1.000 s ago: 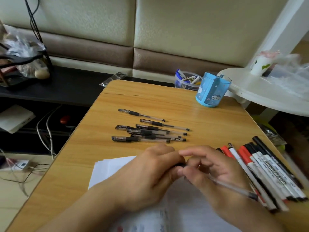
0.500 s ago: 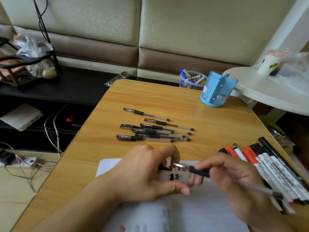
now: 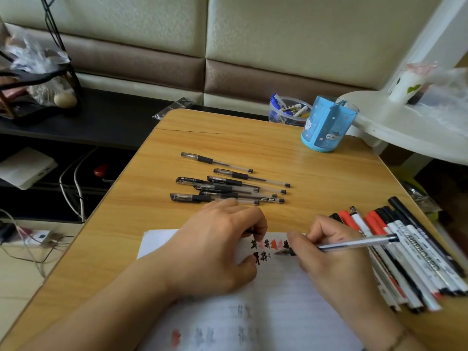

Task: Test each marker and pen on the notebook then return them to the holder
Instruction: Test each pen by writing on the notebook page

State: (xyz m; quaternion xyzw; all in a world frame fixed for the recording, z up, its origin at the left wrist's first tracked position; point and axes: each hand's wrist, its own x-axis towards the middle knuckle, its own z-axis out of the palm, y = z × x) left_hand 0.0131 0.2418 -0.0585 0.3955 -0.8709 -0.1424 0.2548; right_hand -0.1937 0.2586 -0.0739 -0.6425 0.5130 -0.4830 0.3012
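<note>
From the head view, the right hand (image 3: 336, 252) pinches a clear pen (image 3: 354, 243), tip on the notebook (image 3: 276, 295) beside black and red test scrawls; marker (image 3: 415, 252) lettering is too blurred to read. The left hand (image 3: 215, 249) curls round a small dark cap, mostly hidden; the blue holder (image 3: 326, 127) stands at the table's (image 3: 329, 173) far edge.

Both forearms enter from the bottom edge, angled up toward mid-frame. Left hand (image 3: 215, 247) — back up, fingers curled loosely, thumb tucked beneath toward the right; a small dark piece sticks out from its fingertips, too small to identify. Right hand (image 3: 329, 252) — fingers bent in a writing grip, pinching a pen (image 3: 354, 243) near its tip, barrel slanting up and right over the knuckles. The two hands sit close, not touching.
</note>
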